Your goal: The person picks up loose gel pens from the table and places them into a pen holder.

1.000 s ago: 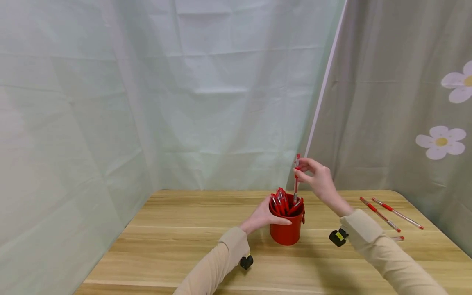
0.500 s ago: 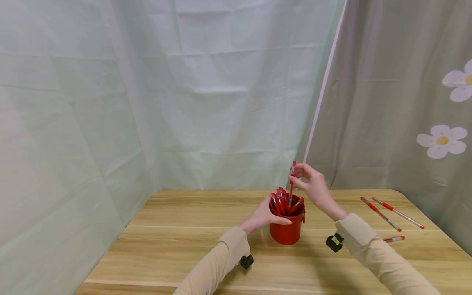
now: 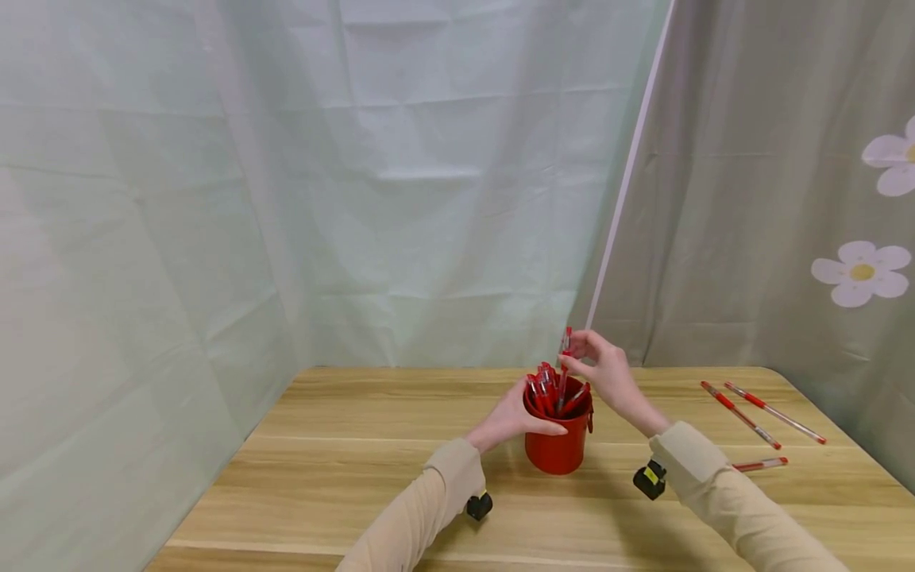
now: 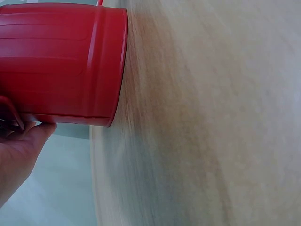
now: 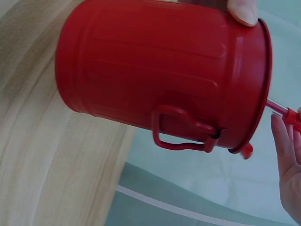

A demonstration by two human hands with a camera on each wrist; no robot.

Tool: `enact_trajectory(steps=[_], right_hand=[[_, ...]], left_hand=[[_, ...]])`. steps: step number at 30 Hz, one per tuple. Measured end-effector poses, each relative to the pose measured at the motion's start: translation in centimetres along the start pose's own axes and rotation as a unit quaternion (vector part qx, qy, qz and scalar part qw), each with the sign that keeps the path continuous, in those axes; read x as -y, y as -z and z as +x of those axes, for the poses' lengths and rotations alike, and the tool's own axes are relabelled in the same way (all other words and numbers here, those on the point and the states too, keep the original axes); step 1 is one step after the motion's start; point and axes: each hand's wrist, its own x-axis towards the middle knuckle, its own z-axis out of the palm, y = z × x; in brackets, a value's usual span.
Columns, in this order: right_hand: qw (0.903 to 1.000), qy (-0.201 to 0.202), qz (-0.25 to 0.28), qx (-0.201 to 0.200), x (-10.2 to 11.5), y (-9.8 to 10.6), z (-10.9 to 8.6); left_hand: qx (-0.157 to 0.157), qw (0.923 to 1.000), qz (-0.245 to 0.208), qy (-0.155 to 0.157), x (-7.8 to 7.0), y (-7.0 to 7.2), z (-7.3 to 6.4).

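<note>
A small red bucket (image 3: 554, 449) stands upright on the wooden table (image 3: 343, 461). My left hand (image 3: 509, 415) grips it near the rim, thumb across the front; the left wrist view shows part of that hand (image 4: 21, 153) against the bucket's side. Inside, several red-capped pens (image 3: 543, 389) lean at the left, and another pen (image 3: 577, 397) leans at the right. Above the opening, my right hand (image 3: 608, 373) pinches a red pen (image 3: 568, 340), nearly upright, its lower end hidden in the bucket. In the right wrist view this pen (image 5: 277, 107) passes behind the rim.
Two red pens, a nearer one (image 3: 740, 415) and a farther one (image 3: 775, 412), lie at the table's right side. A third pen (image 3: 761, 464) is partly covered by the right sleeve (image 3: 715, 477). A pale curtain (image 3: 443, 199) hangs behind the table.
My right hand has come down and slightly left, lowering the pen deeper into the bucket. More of the pen near the right sleeve shows now. The left hand keeps its grip in place.
</note>
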Motion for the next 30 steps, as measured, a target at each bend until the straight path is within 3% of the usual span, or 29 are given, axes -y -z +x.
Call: enact_trajectory(steps=[3,9,20,30], right_hand=[[0.9998,0.001,-0.021,0.000,-1.5,-0.1,0.0],[0.9996,0.000,-0.029,0.006,-2.0,-0.3,-0.3],[0.9978,0.038,-0.034,0.041,-2.9,-0.4,-0.9],[0.9951,0.036,-0.068,0.063,-3.2,-0.4,-1.1]], left_hand=[[-0.002,1.0000,0.000,0.004,0.6,-0.1,0.4],[-0.010,0.9999,0.003,0.008,2.8,-0.3,1.4],[0.002,1.0000,-0.008,0.005,2.9,-0.4,1.7],[-0.003,1.0000,-0.005,-0.001,2.9,-0.4,1.6]])
